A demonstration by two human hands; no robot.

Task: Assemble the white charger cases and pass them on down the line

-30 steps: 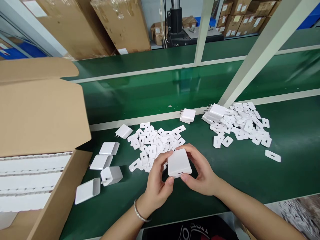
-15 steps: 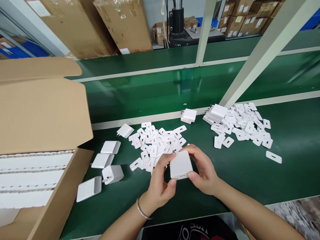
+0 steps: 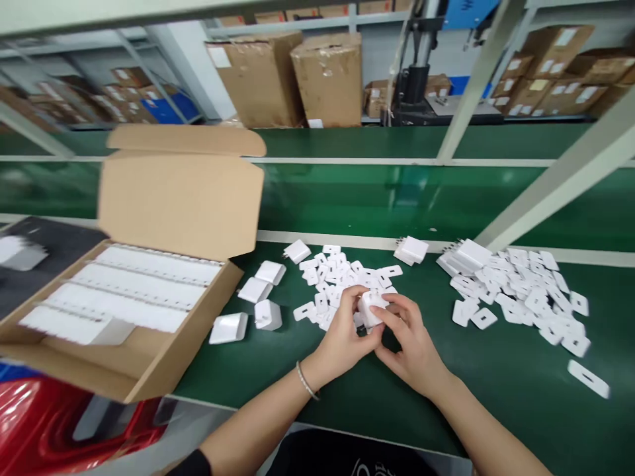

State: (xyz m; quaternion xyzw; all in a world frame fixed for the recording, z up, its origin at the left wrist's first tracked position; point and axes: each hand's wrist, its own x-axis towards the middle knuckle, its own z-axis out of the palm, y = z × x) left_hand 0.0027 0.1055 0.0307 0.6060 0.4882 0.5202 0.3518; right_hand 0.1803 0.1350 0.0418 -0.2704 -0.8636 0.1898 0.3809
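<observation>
Since half a second ago the view has swung left, so the whole open carton shows, and the white charger body (image 3: 371, 309), then lying broad face up between the fingers, is now turned and mostly covered by them. Nearest the camera, the left hand (image 3: 342, 337), with a thin bracelet (image 3: 306, 381) at its wrist, and the right hand (image 3: 411, 344) meet over the green belt (image 3: 347, 403); both have their fingers curled and pinching the charger body from opposite sides, just above the belt. Left of the charger body lie four empty white shells (image 3: 228, 328), and further left stands the carton (image 3: 149, 360), its flap (image 3: 181, 205) raised and rows of white parts inside. Below and left of the charger body, under the carton, a red thing (image 3: 49, 430) shows blurred. Just behind the charger body is a heap of small white plates (image 3: 342, 274), touching the fingertips. Right of the charger body a second heap (image 3: 520, 294) spreads out, with one stray plate (image 3: 588, 378) lying apart from it. Behind the charger body two pronged chargers (image 3: 411, 249) rest near the belt's pale edge. Far behind the charger body are a slanted white post (image 3: 550, 185) and stacked cardboard boxes (image 3: 327, 76).
</observation>
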